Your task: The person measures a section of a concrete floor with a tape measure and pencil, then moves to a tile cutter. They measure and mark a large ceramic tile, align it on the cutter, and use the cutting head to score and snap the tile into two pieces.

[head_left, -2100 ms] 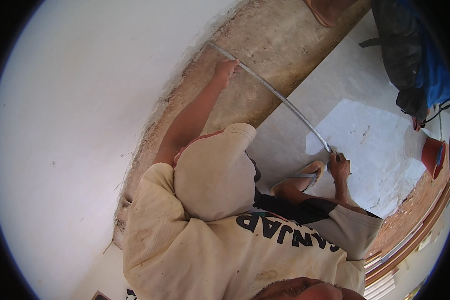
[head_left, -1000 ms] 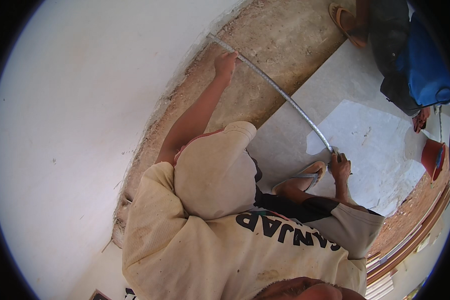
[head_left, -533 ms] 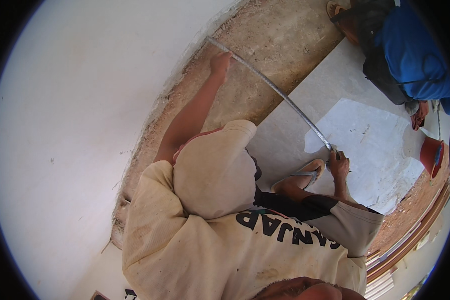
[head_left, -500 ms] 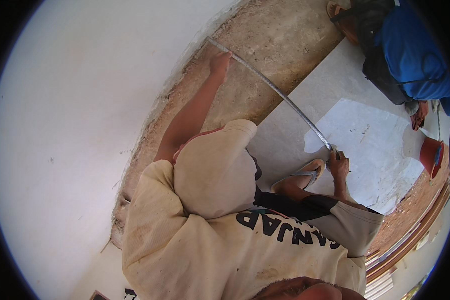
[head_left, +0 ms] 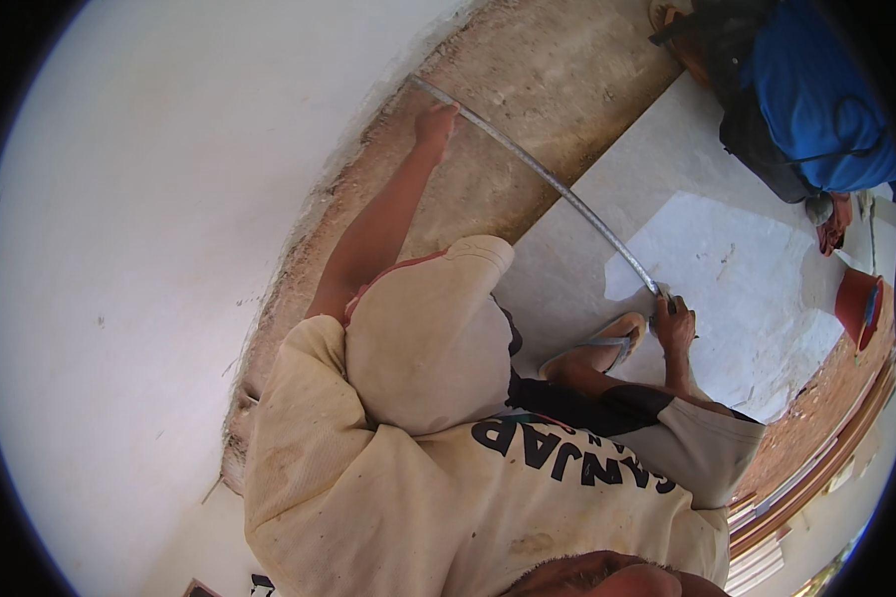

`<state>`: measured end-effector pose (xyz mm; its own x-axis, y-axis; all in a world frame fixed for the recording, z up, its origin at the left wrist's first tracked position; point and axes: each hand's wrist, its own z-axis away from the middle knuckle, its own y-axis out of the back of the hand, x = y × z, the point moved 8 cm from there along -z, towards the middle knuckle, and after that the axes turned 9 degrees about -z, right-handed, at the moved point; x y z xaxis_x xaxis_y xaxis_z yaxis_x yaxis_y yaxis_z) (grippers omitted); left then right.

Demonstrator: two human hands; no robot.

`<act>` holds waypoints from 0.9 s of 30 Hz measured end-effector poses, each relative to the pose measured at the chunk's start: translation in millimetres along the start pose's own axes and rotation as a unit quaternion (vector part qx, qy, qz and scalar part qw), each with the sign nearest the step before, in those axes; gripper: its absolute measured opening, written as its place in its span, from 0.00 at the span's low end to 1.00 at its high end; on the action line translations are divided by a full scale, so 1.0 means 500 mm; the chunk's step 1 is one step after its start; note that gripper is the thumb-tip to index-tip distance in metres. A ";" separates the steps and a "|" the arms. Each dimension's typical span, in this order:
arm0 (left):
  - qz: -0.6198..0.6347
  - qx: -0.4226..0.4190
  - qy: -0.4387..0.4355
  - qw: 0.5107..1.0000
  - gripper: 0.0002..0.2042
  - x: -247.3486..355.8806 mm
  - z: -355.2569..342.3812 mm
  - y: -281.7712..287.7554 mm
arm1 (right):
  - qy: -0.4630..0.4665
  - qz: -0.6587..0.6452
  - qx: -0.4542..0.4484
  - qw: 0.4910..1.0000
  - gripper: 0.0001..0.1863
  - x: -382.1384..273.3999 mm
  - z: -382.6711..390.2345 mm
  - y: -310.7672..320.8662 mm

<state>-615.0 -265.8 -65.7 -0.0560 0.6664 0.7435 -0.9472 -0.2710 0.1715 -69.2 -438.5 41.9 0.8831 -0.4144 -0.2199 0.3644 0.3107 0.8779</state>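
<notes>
A person in a cream shirt crouches over the floor, and their bulk hides much of what lies beneath them; the face is turned away. The left hand (head_left: 435, 121) presses fingers down on the far end of a long, thin metal tape (head_left: 548, 181) near the foot of the white wall (head_left: 169, 249). The right hand (head_left: 673, 320) is closed on the tape's near end, though whether it grips a case or a marking tool there is too small to tell. The two hands are well apart, with the tape stretched between them across the bare brown screed (head_left: 538, 90) and onto the pale floor tile (head_left: 667, 169). A sandal (head_left: 595, 346) shows just beside the right hand. At the upper right another person in a blue top (head_left: 816, 90) is cut off by the rim. An orange bucket (head_left: 856, 303) stands near the lower right edge, partly cropped. Open tile lies beyond the tape.
</notes>
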 end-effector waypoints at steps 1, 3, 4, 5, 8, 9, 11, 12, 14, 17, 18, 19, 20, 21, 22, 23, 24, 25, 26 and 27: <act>-0.007 -0.003 0.000 1.000 0.17 -0.001 -0.003 0.000 | -0.001 -0.001 0.004 1.000 0.23 -0.003 0.000 0.001; -0.021 -0.005 0.002 1.000 0.17 -0.004 -0.008 0.006 | -0.011 0.006 -0.022 1.000 0.24 -0.008 -0.003 -0.002; -0.027 -0.010 0.004 1.000 0.17 -0.004 -0.009 0.004 | -0.019 0.011 -0.032 0.999 0.24 -0.005 -0.004 -0.001; -0.034 -0.014 0.006 0.999 0.17 -0.004 -0.010 0.000 | -0.017 0.005 -0.033 0.999 0.24 -0.002 -0.004 -0.002; -0.016 0.004 0.013 1.000 0.16 -0.002 -0.003 -0.004 | -0.013 -0.005 -0.032 0.999 0.24 0.003 -0.005 -0.004; -0.015 0.007 0.013 1.000 0.16 0.001 -0.001 -0.007 | -0.015 0.000 -0.027 1.000 0.24 0.003 -0.003 -0.002; -0.016 0.018 0.012 1.000 0.14 0.002 0.000 -0.002 | -0.020 0.008 -0.027 0.999 0.24 -0.001 -0.004 -0.002; -0.009 0.015 0.010 1.000 0.14 0.002 0.000 -0.003 | -0.026 0.013 -0.031 0.999 0.24 -0.001 -0.005 -0.002; 0.006 0.013 0.005 1.000 0.15 -0.004 -0.005 0.001 | -0.025 0.015 -0.031 0.999 0.23 -0.002 -0.005 -0.003; 0.000 0.016 0.002 1.000 0.15 -0.011 -0.012 0.003 | -0.014 0.011 -0.021 1.000 0.23 -0.001 -0.005 -0.004; 0.003 0.015 0.001 1.000 0.14 -0.013 -0.014 0.003 | -0.014 0.011 -0.020 1.000 0.23 -0.001 -0.005 -0.004; 0.006 0.014 0.001 1.000 0.14 -0.013 -0.014 0.002 | -0.013 0.012 -0.019 1.000 0.23 -0.001 -0.005 -0.004; 0.008 0.013 0.000 1.000 0.14 -0.013 -0.013 0.002 | -0.016 0.010 -0.020 1.000 0.23 0.001 -0.006 -0.005; 0.006 0.012 -0.001 1.000 0.14 -0.012 -0.013 0.002 | -0.019 0.008 -0.022 1.000 0.22 0.002 -0.006 -0.006; 0.004 0.012 -0.003 1.000 0.14 -0.012 -0.015 0.003 | -0.021 0.006 -0.023 0.999 0.22 0.003 -0.007 -0.007; 0.002 0.012 -0.005 1.000 0.13 -0.012 -0.016 0.003 | -0.019 0.007 -0.026 0.999 0.22 0.001 -0.008 -0.006; 0.005 0.014 -0.004 1.000 0.13 -0.013 -0.018 0.003 | -0.017 0.007 -0.029 0.999 0.22 -0.001 -0.008 -0.004; 0.008 0.016 -0.003 1.000 0.13 -0.013 -0.018 0.002 | -0.015 0.008 -0.032 0.999 0.21 -0.003 -0.007 -0.004; 0.011 0.017 -0.001 1.000 0.13 -0.012 -0.018 0.000 | -0.013 0.007 -0.026 1.000 0.21 -0.004 -0.006 -0.002; 0.005 0.011 0.002 1.000 0.13 -0.012 -0.018 -0.003 | -0.011 0.007 -0.019 1.000 0.21 -0.004 -0.005 -0.001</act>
<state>-616.4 -263.1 -76.4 -0.0666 0.6664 0.7426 -0.9394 -0.2927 0.1784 -70.2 -435.7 41.0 0.8816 -0.4284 -0.1980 0.3637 0.3495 0.8635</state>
